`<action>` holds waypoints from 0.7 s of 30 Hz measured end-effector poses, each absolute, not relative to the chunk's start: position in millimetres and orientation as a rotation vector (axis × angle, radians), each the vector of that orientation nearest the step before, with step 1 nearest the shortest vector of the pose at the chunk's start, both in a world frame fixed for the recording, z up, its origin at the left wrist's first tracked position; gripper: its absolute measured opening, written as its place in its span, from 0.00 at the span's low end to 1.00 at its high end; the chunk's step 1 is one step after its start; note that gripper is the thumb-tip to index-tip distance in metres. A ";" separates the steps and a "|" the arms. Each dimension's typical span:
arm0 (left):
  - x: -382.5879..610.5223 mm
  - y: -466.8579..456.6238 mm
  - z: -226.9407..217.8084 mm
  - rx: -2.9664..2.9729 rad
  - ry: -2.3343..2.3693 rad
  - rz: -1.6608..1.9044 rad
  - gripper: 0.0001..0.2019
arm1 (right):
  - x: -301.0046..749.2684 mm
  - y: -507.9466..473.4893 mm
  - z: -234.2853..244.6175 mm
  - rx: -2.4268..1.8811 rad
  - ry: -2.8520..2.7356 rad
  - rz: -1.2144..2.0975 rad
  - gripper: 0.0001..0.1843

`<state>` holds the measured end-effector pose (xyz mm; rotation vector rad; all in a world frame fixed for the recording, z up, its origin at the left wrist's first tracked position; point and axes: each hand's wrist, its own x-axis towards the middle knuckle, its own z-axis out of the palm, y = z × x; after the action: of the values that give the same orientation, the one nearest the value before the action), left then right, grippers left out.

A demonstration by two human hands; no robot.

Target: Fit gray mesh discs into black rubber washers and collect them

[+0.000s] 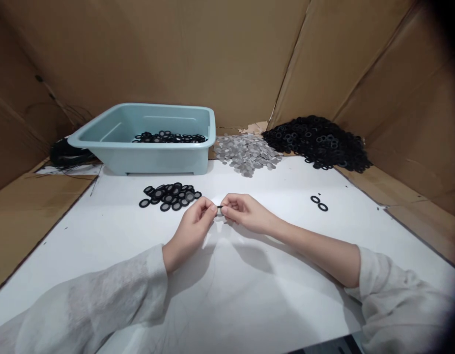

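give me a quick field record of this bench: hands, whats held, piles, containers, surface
left hand: fingertips pinch the small ring
right hand: pinches the same small ring from the other side
small ring: dark, held just above the white sheet; detail too small to tell
tub: pale blue, back left, with black rings inside
small heap: dark rings in front of the tub
mesh discs: grey pile, back centre
black ring pile: large, back right
two loose rings: on the sheet, right
cardboard walls: around the bench
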<state>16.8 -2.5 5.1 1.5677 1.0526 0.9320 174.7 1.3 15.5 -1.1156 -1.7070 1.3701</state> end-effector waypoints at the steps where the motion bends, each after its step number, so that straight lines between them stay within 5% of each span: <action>1: 17.0 -2.8 5.2 1.575 1.065 0.948 0.11 | 175.1 2.0 15.9 -1.120 -1.689 1.366 0.06; 21: 15.7 -8.2 11.1 1.962 1.217 0.935 0.11 | 169.5 -3.6 18.4 -1.190 -1.640 1.227 0.06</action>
<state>15.7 -8.2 11.1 1.9617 1.2170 0.9354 169.5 -3.6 18.4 -1.1900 -1.6401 1.2275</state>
